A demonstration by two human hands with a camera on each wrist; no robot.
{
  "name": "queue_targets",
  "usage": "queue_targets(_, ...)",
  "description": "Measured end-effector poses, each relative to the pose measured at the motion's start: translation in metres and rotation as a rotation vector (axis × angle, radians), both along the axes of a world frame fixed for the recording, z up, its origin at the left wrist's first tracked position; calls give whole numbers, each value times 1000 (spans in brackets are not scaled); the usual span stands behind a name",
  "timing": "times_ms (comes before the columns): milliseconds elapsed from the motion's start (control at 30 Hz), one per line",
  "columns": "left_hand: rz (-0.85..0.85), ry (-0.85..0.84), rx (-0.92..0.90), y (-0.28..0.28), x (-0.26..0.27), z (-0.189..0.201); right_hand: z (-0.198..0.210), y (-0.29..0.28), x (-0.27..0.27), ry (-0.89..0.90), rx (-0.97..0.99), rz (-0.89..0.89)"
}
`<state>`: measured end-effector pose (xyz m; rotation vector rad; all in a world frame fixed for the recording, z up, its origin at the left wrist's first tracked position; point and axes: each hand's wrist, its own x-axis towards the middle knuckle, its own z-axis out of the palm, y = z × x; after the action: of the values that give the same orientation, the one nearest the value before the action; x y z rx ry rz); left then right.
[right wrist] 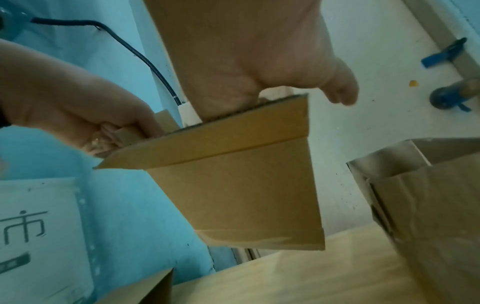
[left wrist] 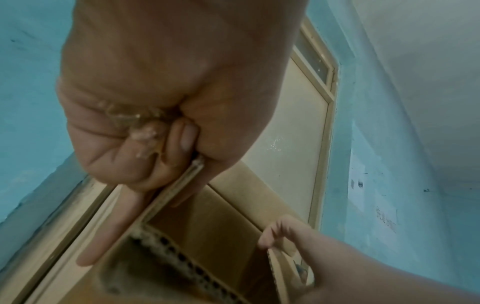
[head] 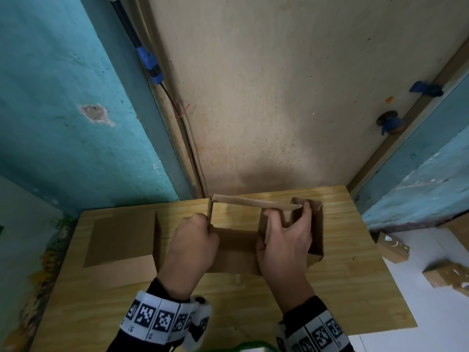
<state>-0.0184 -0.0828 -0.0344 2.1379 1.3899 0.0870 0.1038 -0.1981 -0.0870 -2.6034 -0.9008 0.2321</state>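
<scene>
A brown cardboard box [head: 236, 250] with an open top is held just above the wooden table [head: 330, 301]. My left hand [head: 190, 245] pinches the box's upright left edge between thumb and fingers; the left wrist view shows the corrugated edge [left wrist: 179, 189] running between them. My right hand [head: 284, 245] grips the box's right end, with the thumb along one side and the fingers curled over the top rim. In the right wrist view the box [right wrist: 246, 185] hangs below my right hand [right wrist: 246, 51], and my left hand [right wrist: 64, 98] is at its far corner.
A second open cardboard box [head: 317, 224] stands on the table just right of the held one. A flat folded cardboard piece [head: 119, 240] lies at the table's left. Small taped boxes [head: 390, 247] sit on the floor to the right. Walls close in behind and left.
</scene>
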Motion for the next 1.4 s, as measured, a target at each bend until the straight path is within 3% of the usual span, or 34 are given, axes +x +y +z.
queue_targets(100,-15,14,0,-2,1,-4,0,1,-1,290,163,19)
queue_targets(233,43,8,-34,12,-12,-4,10,-8,13,533,366,99)
queue_targets(333,11,-162,-172,25,-29,3,23,-14,22,638,407,140)
queue_targets(467,-210,-453,-501,38,-51,10,29,-18,37,778,456,49)
queue_targets(500,-259,-420,-457,41,-53,8,29,-20,39,822,459,39)
queue_targets(633,-405,0,13,37,-43,5,30,-19,41,910,355,116)
queue_targets(733,-458,52,199,39,-37,7,31,-16,40,905,256,229)
queue_targets(867,-417,61,256,43,-34,8,28,-15,38,883,167,263)
queue_targets(967,-367,-15,177,46,-37,0,24,-15,43,898,260,175)
queue_targets(1067,-338,-165,81,43,-42,-12,18,-15,49,1060,495,38)
queue_targets(1133,-177,-338,-153,39,-46,-20,13,-16,52,1096,583,24)
queue_targets(1200,-67,-444,-348,39,-48,-25,8,-18,52,1069,589,66)
queue_targets(1400,-92,-579,-445,43,-53,-11,-6,-25,59,913,563,45)
